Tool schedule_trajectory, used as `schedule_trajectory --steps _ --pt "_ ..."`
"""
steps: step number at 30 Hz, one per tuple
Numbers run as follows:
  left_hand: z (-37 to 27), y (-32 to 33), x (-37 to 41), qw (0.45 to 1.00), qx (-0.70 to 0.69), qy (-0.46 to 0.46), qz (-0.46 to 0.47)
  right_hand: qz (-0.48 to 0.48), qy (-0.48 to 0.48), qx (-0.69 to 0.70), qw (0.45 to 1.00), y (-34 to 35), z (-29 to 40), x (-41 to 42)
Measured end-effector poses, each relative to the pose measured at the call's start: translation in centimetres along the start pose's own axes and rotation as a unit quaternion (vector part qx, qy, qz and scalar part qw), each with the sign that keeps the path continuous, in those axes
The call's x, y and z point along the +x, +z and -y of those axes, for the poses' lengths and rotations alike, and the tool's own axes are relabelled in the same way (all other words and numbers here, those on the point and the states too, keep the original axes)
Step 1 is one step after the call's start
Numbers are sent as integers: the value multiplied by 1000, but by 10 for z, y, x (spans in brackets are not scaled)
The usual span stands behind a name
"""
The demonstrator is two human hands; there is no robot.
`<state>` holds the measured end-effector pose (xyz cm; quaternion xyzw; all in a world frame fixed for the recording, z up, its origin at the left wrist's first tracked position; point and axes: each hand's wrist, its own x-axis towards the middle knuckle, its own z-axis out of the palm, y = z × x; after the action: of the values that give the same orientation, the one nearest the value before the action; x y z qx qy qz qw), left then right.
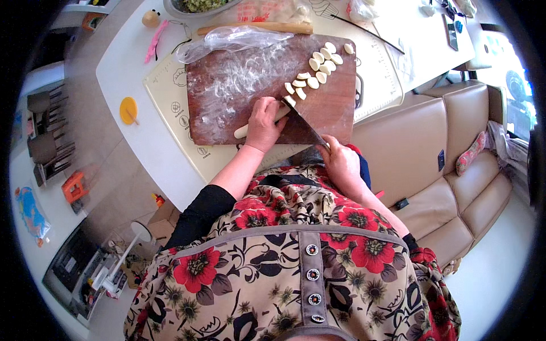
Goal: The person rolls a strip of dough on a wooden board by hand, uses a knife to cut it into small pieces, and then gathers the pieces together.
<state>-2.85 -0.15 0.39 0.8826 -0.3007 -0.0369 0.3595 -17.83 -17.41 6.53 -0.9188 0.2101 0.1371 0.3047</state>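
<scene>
A rope of white dough [242, 132] lies on a floured wooden cutting board [328, 111], with my left hand [265, 123] gripping it near its far end. My right hand [340, 160] grips the handle of a kitchen knife [305, 123], whose dark blade meets the dough just beside my left fingers. Beyond the blade, several cut dough pieces [313, 82] form a scattered line toward the board's far right corner. One dough piece [349, 48] sits apart from them near that corner. My left palm and fingers hide the middle of the rope.
A clear plastic bag [234, 42] rests on the board's far edge, against a wooden rolling pin [256, 28]. Under the board is a cream mat [164, 98] on a white table [128, 64]. A bowl of green filling [200, 5] stands at the back. A sofa [401, 140] is at right.
</scene>
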Motion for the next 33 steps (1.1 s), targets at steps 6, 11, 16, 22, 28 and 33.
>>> schedule_trajectory --steps 6,11,16,22,28,33 --pt "12 -8 -1 998 -34 -24 -40 14 -8 27 999 -21 16 -6" --pt "17 -9 2 997 -19 -1 -81 21 -49 14 998 -17 20 -9" --pt "19 -7 1 996 -29 7 -88 37 -44 9 998 -20 23 -8" --pt "23 -5 2 996 -22 15 -90 40 -43 -5 998 -16 24 -4" --pt "20 -10 -1 998 -16 -12 -58 42 -44 -16 998 -18 31 2" --pt "19 -9 2 997 -14 -26 -68 89 -8 -37 995 -9 34 23"
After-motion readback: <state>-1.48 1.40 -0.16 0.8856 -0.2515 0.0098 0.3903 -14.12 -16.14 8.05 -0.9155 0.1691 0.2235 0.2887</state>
